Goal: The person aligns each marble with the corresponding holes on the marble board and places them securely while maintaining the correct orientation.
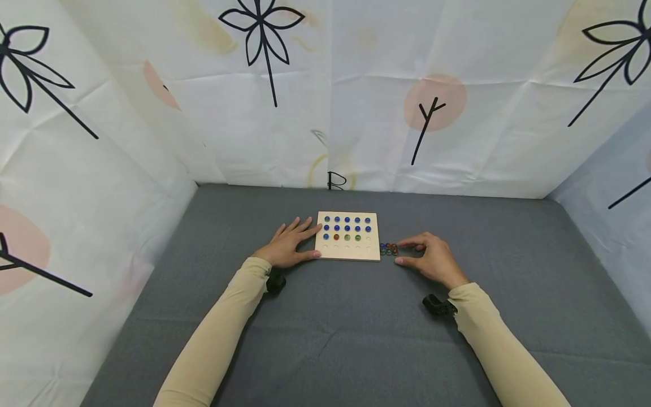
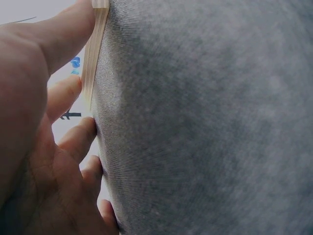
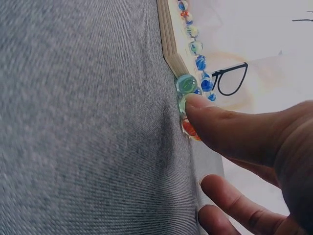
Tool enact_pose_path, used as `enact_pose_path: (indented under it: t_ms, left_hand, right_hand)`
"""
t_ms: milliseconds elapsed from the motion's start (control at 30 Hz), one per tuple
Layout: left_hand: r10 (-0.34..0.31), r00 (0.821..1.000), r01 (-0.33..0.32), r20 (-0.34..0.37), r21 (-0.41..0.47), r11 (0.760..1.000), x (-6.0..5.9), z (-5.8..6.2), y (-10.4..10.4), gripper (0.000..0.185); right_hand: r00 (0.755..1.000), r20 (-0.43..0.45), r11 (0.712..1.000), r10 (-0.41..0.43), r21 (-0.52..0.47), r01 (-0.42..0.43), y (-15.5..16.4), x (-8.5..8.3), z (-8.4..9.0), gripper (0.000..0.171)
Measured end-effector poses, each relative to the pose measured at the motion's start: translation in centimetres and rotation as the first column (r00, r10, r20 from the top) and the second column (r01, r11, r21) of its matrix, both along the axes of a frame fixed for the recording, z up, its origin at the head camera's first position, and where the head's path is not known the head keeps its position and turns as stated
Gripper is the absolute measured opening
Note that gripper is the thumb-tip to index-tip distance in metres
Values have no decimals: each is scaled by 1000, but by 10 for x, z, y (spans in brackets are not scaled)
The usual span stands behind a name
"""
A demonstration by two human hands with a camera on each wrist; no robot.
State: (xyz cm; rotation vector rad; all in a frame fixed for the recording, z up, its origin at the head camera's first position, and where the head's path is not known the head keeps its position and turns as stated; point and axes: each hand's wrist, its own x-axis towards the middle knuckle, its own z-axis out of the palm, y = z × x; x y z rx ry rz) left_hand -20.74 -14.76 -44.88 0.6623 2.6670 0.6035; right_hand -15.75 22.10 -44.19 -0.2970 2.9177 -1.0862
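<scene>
A pale wooden board [image 1: 373, 253] with rows of round hollows lies on the grey cloth. Blue marbles [image 1: 347, 228] fill its two far rows; the third row holds a blue, a red-brown marble [image 1: 337, 237] and two greenish ones, and its front row is bare. My left hand [image 1: 286, 246] rests at the board's left side, fingers spread, thumb and index finger touching it. Against the right edge sits a small cluster of loose marbles [image 1: 389, 249], blue, green and red. My right hand [image 1: 432, 260] is beside them, thumb and index finger apart; the thumb overlaps a green marble [image 3: 186, 84] group.
Grey cloth [image 1: 325, 328] covers the table around the board. White printed fabric [image 1: 366, 130] hangs behind and at both sides. A dark wrist camera [image 1: 276, 284] sits below my left wrist, another [image 1: 438, 305] below the right.
</scene>
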Motion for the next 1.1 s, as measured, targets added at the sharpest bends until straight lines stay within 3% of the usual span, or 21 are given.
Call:
enact_pose_path:
  t_ms: [567, 1100]
  left_hand:
    - [-3, 1000, 3, 5, 0, 1000, 0, 1, 0, 79]
    - [-6, 1000, 6, -7, -3, 1000, 1, 3, 1, 79]
  right_hand:
    - [999, -28, 999, 23, -23, -24, -3, 1, -3, 28]
    - [999, -40, 1000, 22, 19, -21, -9, 0, -3, 26]
